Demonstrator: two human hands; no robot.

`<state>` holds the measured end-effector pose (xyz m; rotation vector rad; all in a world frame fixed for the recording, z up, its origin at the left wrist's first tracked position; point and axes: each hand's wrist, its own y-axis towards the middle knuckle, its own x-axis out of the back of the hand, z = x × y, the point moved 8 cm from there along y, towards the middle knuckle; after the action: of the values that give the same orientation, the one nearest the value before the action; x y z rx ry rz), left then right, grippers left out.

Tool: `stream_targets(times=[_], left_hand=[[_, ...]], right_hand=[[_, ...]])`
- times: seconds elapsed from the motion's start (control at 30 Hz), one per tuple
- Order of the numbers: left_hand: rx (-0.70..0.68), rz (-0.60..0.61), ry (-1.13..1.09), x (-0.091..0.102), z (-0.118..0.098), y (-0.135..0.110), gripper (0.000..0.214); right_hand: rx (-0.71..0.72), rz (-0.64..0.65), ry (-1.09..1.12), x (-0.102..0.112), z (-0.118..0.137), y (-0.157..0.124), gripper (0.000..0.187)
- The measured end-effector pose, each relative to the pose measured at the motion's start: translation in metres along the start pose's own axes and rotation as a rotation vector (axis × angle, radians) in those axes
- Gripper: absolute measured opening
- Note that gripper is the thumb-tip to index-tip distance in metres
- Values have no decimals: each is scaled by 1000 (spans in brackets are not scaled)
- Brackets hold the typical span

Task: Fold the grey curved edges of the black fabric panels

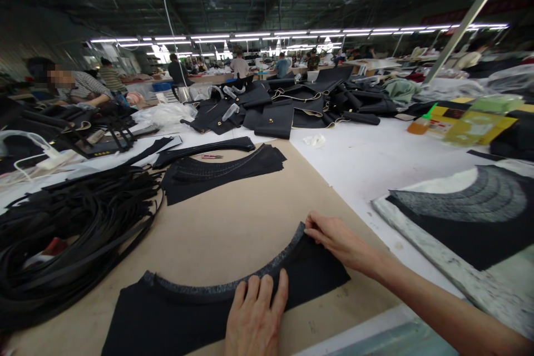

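Note:
A black fabric panel with a curved upper edge lies on the brown board in front of me. Along that curve runs a narrow grey, fuzzy-looking strip. My left hand rests on the panel near its middle, fingers stretched out and pressing just below the strip. At the panel's upper right tip, my right hand pinches the corner between thumb and fingers. Farther back lie stacked black curved panels with pale markings.
A heap of black strips covers the left side. On the right, a light slab carries more black pieces with greyish curved edges. Black bag-like pieces pile up behind, beside a small orange bottle. Other people work in the background.

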<state>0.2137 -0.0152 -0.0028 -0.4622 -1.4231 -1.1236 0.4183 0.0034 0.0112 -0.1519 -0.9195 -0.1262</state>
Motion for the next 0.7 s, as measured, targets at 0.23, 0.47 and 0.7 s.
stream_targets(times=[0.23, 0.47, 0.7], left_hand=[[-3, -14, 11, 0, -1, -1, 51], [6, -13, 10, -1, 0, 0, 50], [11, -19, 5, 0, -2, -1, 49]], right_hand=[[16, -20, -103, 0, 5, 6, 16], [-3, -6, -125, -4, 3, 8, 14], [-5, 4, -141, -5, 2, 11, 12]])
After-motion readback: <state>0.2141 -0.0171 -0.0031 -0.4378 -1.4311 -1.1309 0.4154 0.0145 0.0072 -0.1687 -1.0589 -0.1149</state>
